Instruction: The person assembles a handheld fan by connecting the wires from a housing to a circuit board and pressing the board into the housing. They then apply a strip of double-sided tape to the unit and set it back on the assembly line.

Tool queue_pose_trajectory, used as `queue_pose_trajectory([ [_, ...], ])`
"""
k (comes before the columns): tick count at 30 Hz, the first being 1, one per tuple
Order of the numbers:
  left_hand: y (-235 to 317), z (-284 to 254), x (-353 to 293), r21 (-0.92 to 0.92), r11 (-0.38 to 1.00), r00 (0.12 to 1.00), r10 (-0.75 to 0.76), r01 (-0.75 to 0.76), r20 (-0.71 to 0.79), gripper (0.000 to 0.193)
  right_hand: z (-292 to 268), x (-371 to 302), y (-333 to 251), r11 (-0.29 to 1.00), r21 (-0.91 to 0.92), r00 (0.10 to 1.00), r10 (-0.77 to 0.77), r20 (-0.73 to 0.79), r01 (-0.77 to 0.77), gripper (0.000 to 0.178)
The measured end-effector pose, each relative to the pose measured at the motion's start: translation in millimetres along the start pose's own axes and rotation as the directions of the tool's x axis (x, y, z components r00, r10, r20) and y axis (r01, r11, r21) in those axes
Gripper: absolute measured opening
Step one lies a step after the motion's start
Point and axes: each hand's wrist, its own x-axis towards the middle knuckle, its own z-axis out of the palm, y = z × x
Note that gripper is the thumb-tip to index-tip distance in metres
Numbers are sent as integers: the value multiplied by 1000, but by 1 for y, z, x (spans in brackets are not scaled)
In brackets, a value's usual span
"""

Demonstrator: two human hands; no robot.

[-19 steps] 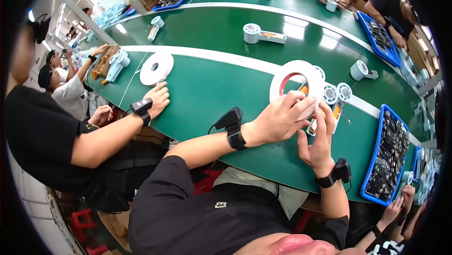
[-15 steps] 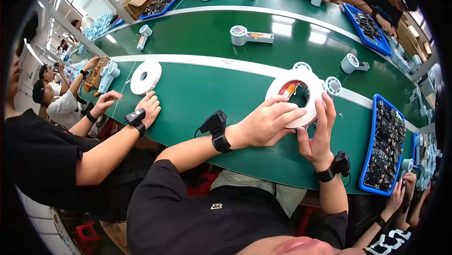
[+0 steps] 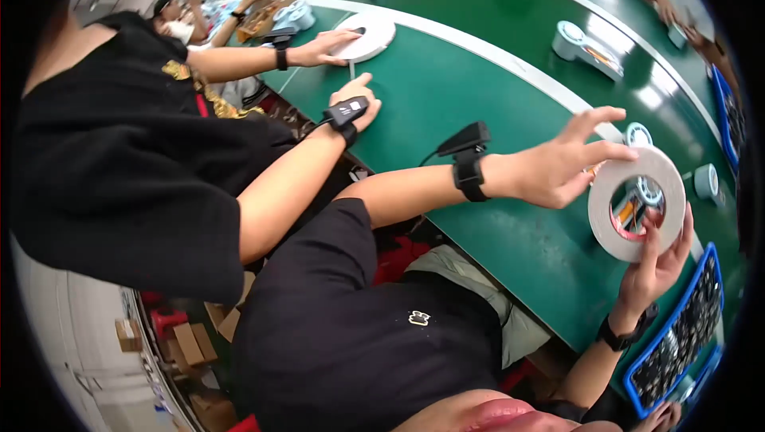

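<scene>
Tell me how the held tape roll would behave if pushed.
Stood on its round rim, the tape roll would probably roll. Laid on its broad flat face, it should sit steady. Its evenly circular shape suggests stiffness.

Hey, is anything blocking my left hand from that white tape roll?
Nothing visible is. The left hand has its fingertips at the upper-left side of the white tape roll. The right hand holds the lower right, and the light-blue part seen through the hole lies behind.
</scene>
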Motion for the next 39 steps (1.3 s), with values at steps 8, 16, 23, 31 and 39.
queue_pose_trajectory([
  [8, -9, -22, 31, -748, 458, 877, -266, 480, 400, 44, 30, 26, -14, 972, -207, 993, -105, 54, 114, 55],
  [16, -5, -27, 56, 39, 989, 989, 146, -145, -14, 37, -20, 78, -16, 994, -80, 937, 92, 337, -69, 51],
  [23, -34, 9, 44, 536, 783, 889, 441, -314, -124, 24, -2, 65, 45, 947, 109, 861, 223, 457, -303, 65],
  [31, -17, 6, 40, 404, 794, 833, 539, -454, -125, 24, 38, 60, 18, 979, 25, 956, 192, 223, -202, 68],
  [39, -49, -64, 54, -312, 945, 944, -12, -97, -329, 19, 64, 65, 11, 290, -880, 907, -311, 284, 375, 57],
])
